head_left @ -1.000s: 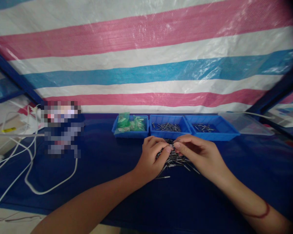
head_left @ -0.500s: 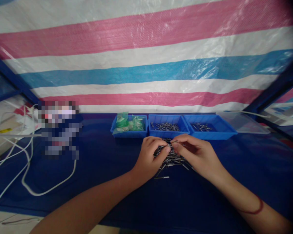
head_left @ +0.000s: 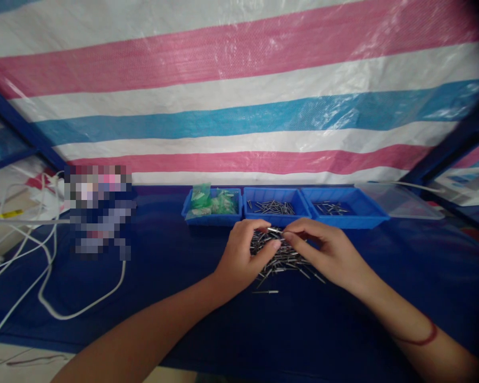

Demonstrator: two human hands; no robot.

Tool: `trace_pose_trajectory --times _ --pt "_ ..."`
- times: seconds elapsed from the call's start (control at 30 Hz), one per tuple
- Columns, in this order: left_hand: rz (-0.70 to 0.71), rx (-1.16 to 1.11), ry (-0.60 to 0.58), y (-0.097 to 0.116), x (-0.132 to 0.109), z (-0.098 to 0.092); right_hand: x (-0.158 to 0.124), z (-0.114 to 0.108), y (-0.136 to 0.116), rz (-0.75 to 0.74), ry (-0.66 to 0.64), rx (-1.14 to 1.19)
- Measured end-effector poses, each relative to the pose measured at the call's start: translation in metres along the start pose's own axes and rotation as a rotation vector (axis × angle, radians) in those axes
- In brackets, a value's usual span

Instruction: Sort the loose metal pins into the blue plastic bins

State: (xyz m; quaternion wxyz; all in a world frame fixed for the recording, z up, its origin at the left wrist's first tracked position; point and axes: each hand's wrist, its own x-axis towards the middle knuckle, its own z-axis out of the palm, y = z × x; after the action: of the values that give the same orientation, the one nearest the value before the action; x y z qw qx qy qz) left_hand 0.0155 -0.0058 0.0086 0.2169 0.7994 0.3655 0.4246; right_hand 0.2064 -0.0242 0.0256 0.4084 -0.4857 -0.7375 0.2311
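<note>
A heap of metal blind rivets (head_left: 281,259) lies on the dark blue table, directly under both hands. My right hand (head_left: 329,250) pinches one blind rivet (head_left: 274,230) between thumb and forefinger, above the heap. My left hand (head_left: 243,250) curves around the heap's left side, thumb and forefinger parted. Its forefinger tip is right at the held rivet's far end; whether they touch I cannot tell. A single loose rivet (head_left: 266,292) lies apart, nearer me.
Behind the heap stand three blue bins: the left bin (head_left: 213,219) with green bags, the middle bin (head_left: 277,217) and right bin (head_left: 349,221) with rivets. A clear plastic lid (head_left: 407,202) lies at right. White cables (head_left: 64,317) trail across the left.
My left thumb and forefinger have parted from a pinch, and the rivet in my right fingers now shows between the hands. Both hands stay over the heap.
</note>
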Motion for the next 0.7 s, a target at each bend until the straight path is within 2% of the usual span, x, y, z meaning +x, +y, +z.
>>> trace_pose_trajectory --times 0.1,0.17,0.23,0.33,0.43,0.7 --pt "0.12 0.266 -0.242 0.01 0.003 -0.016 0.005 -0.024 0.019 -0.033 0.224 -0.246" --pt "0.192 0.435 -0.405 0.018 0.004 -0.027 0.009 -0.042 0.037 0.027 0.372 -0.463" --pt "0.212 0.543 -0.536 0.025 0.002 -0.036 0.011 -0.056 0.054 0.067 0.38 -0.636" --pt "0.24 0.599 -0.691 0.028 -0.003 -0.04 0.013 -0.062 0.064 0.063 0.382 -0.712" --pt "0.286 0.605 -0.758 0.023 -0.01 -0.035 0.012 -0.052 0.055 0.021 0.342 -0.665" --pt "0.307 0.64 -0.745 0.017 -0.016 -0.021 0.003 -0.01 0.014 -0.204 0.068 -0.456"
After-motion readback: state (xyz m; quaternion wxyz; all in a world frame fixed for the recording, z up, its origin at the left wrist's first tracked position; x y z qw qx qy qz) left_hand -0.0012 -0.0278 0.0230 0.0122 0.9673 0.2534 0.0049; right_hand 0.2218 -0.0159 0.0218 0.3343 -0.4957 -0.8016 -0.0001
